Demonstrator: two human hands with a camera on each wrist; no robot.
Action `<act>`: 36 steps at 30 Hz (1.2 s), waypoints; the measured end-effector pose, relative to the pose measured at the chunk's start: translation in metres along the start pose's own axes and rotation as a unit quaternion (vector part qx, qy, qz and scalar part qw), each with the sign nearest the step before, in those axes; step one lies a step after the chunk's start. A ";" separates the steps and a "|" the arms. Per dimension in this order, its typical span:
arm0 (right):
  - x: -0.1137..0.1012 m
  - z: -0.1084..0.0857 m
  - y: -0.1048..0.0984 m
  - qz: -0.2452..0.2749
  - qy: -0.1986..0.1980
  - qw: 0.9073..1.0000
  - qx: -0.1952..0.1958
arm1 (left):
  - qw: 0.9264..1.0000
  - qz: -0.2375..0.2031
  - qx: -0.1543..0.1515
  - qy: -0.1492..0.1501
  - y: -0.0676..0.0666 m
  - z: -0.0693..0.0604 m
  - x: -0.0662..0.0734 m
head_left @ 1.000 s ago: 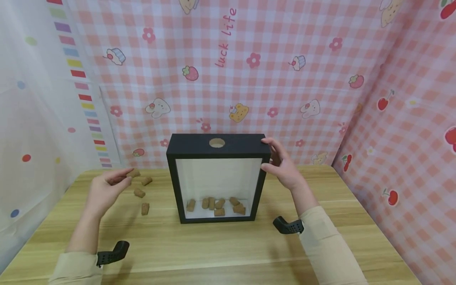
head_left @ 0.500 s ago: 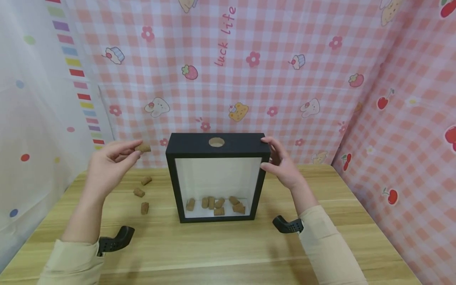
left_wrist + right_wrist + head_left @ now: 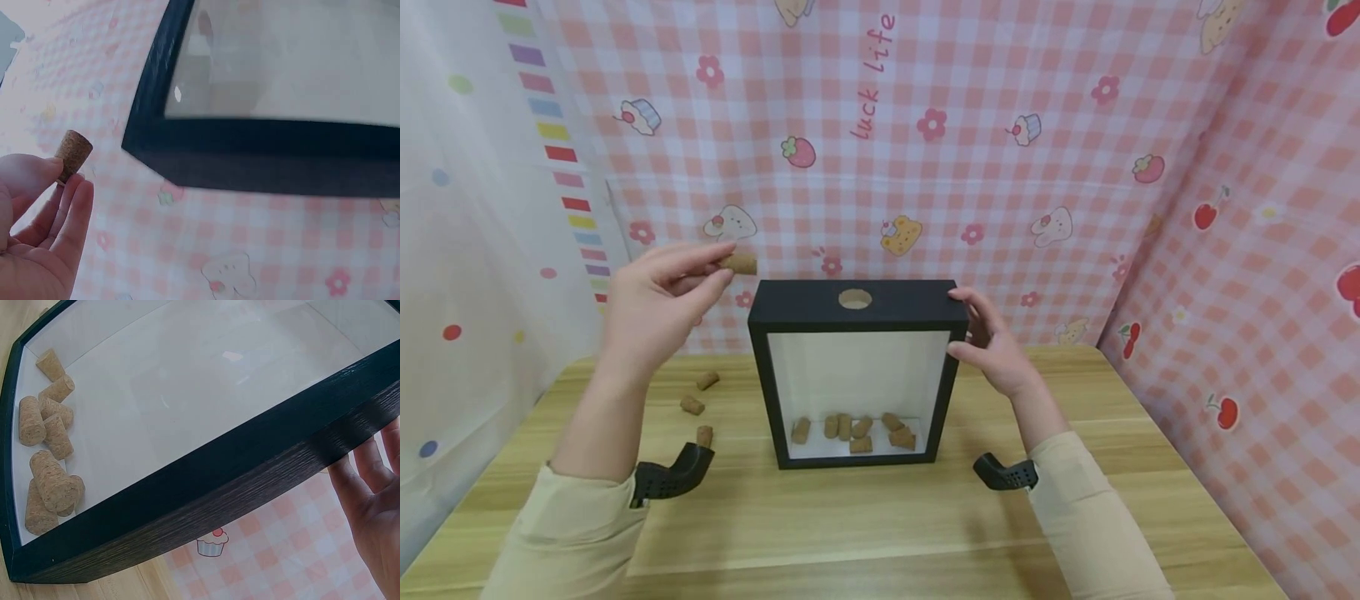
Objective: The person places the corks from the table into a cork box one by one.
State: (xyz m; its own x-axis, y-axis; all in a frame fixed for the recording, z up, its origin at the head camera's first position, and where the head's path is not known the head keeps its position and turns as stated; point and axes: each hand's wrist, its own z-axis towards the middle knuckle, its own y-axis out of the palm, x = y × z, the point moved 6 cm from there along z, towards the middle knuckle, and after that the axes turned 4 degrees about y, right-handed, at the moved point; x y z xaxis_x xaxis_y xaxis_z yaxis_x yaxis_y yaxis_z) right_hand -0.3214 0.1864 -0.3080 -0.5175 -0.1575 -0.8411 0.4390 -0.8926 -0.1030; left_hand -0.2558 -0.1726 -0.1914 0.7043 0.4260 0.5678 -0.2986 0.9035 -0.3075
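Note:
A cork (image 3: 742,265) is pinched between the thumb and fingers of my left hand (image 3: 658,304), held in the air left of a black shadow box frame (image 3: 812,321). In the left wrist view, the tapered cork (image 3: 75,150) sticks up past the fingertips, apart from the frame. The frame stands upright, with a round hole (image 3: 855,299) in its top and a clear front. Several corks (image 3: 845,427) lie on its floor inside, also close up in the right wrist view. My right hand (image 3: 997,354) grips the frame's upper right corner, thumb at the front.
Left of the frame, three loose corks lie on the wooden table (image 3: 850,533): a far one (image 3: 707,381), a middle one (image 3: 692,406) and a near one (image 3: 704,435), partly behind the left wrist camera (image 3: 673,475). Patterned cloth (image 3: 925,167) hangs behind and at the sides.
My left hand has lifted a cork off the table and carried it up and rightward, toward the frame's top left. The right hand and the frame have stayed in place.

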 end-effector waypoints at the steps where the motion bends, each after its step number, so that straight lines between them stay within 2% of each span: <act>1: 0.000 0.000 0.000 -0.001 0.001 1.000 0.000 | 1.000 0.001 -0.006 0.001 0.003 0.002 0.003; 11: 0.001 0.000 0.000 -0.007 0.006 1.000 0.004 | 0.997 0.022 -0.068 0.003 0.041 0.012 0.022; 19: 0.000 0.000 0.000 -0.002 0.002 1.000 0.002 | 0.995 0.034 -0.094 0.015 0.069 0.016 0.022; 28: 0.001 0.001 0.000 0.005 0.001 1.000 -0.001 | 0.989 0.048 -0.138 0.033 0.091 0.018 0.028; 32: 0.001 0.001 0.000 0.006 -0.002 1.000 -0.001 | 0.985 0.078 -0.147 0.050 0.099 0.019 0.031; 36: 0.001 0.001 0.000 0.010 -0.007 1.000 -0.002 | 0.980 0.106 -0.160 0.053 0.105 0.019 0.031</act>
State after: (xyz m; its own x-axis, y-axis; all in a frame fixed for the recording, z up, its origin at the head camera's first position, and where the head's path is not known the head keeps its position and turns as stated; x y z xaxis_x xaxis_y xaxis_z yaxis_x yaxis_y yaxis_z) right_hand -0.3227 0.1860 -0.3089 -0.5188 -0.1805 -0.8356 0.4520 -0.8876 -0.0889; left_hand -0.2780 -0.0642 -0.1914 0.7158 0.5805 0.3881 -0.2403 0.7266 -0.6437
